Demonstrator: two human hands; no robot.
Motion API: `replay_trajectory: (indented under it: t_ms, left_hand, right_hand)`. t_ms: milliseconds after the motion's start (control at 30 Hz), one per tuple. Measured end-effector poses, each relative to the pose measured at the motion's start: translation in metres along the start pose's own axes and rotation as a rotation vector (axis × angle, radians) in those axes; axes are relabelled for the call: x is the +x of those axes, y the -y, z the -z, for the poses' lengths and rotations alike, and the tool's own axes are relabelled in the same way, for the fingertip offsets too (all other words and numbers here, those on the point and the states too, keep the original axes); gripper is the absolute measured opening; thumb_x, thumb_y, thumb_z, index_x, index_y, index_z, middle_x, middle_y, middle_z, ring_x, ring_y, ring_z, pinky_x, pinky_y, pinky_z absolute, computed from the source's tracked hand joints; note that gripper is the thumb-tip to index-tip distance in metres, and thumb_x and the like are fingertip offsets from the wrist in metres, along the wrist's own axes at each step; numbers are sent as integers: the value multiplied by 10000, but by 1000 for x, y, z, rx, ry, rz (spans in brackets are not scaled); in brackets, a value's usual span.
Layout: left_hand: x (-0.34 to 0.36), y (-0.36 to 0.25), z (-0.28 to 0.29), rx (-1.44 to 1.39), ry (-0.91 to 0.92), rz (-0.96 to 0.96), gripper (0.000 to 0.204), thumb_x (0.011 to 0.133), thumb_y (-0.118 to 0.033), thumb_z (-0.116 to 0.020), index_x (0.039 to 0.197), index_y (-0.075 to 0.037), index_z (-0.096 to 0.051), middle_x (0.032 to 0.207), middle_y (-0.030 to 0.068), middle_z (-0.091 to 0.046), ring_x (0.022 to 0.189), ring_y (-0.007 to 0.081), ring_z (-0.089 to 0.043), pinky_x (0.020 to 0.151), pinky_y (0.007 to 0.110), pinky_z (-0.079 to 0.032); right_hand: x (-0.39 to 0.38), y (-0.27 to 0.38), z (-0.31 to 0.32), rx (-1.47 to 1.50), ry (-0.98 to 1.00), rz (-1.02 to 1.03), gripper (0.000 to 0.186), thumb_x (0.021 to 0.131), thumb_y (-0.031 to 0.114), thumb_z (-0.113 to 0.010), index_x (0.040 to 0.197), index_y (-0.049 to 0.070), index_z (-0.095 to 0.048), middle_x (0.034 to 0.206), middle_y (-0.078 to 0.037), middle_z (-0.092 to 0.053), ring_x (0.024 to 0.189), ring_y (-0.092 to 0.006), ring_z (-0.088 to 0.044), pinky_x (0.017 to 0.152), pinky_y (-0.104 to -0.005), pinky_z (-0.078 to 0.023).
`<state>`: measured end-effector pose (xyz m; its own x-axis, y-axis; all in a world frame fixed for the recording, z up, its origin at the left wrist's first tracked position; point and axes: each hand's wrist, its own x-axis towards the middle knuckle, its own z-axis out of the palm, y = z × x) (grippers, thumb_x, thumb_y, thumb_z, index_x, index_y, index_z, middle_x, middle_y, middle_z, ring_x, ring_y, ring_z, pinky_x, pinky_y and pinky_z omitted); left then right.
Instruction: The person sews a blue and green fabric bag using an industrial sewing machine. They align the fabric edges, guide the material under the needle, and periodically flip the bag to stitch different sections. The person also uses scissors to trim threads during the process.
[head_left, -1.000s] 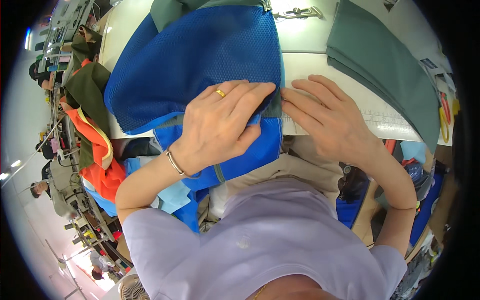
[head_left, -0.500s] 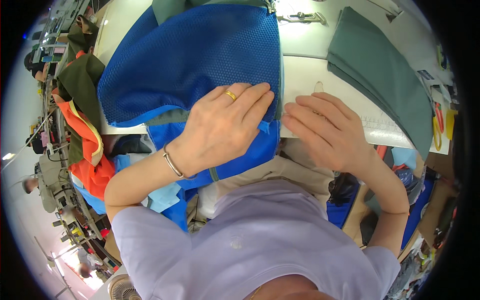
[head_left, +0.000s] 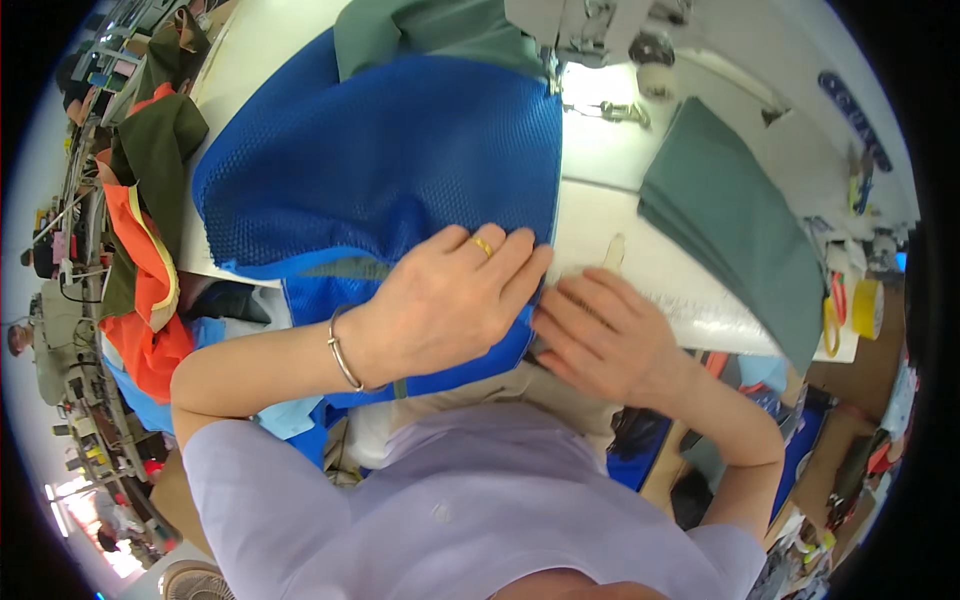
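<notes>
A large blue mesh fabric piece (head_left: 330, 150) spreads over the white sewing table, its straight right edge running up to the presser foot (head_left: 553, 78) of a sewing machine (head_left: 590, 25). My left hand (head_left: 450, 300), with a ring and bracelet, is closed on the fabric near that edge; its thumb is hidden. Close beside it, my right hand (head_left: 605, 340) has its curled fingers at the same edge, pinching the cloth's lower part. Bright blue cloth hangs below my hands toward my lap. Grey-green fabric (head_left: 440, 35) lies beyond the mesh, partly under it.
Folded grey-green fabric (head_left: 730, 210) lies on the white table (head_left: 600, 210) at right. Yellow-handled scissors (head_left: 832, 325) and a yellow tape roll (head_left: 868, 308) are near the right edge. Orange and olive cloth (head_left: 150, 250) hangs at the left.
My right hand has moved left to the fabric edge, its fingers curling in. My left hand's fingers have bent more on the cloth. The whole view has shifted, showing more of the machine.
</notes>
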<state>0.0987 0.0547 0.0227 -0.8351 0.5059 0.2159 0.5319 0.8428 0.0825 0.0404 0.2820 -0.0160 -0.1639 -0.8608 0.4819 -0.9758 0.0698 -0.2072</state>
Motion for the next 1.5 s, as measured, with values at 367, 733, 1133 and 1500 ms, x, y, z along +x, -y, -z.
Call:
replay_trajectory:
  t_ms: [367, 733, 1133, 1500]
  left_hand:
    - [13, 23, -7, -27, -7, -17, 421, 725, -143, -676, 1126, -16, -688, 1044, 82, -613, 845, 222, -597, 705, 330, -508]
    - [57, 66, -17, -42, -84, -53, 383, 683, -104, -734, 1059, -48, -687, 967, 69, -590, 856, 236, -626, 707, 350, -538]
    - [71, 99, -22, -8, -167, -164, 323, 728, -74, -723, 1047, -32, -699, 993, 80, -705, 840, 256, -696, 761, 360, -575]
    - [77, 97, 21, -149, 85, -21, 246, 804, -75, -757, 1045, -28, -743, 1021, 105, -716, 920, 299, -692, 787, 392, -566]
  right_hand:
    - [18, -16, 9, -18, 97, 1, 342, 836, 188, -688, 1113, -9, -724, 1167, -138, -668, 1109, -288, -590, 997, -449, -503]
    - [42, -59, 8, -73, 52, -32, 322, 789, 150, -728, 1071, -5, -717, 1131, -130, -646, 1037, -276, -595, 922, -418, -523]
    - [48, -84, -3, -150, -19, -105, 327, 816, 108, -690, 1124, -1, -708, 1169, -99, -641, 1093, -276, -591, 942, -389, -519]
    - [32, -68, -16, 26, -111, 18, 343, 770, 109, -686, 1079, -38, -702, 1180, -154, -662, 1123, -282, -602, 967, -391, -520]
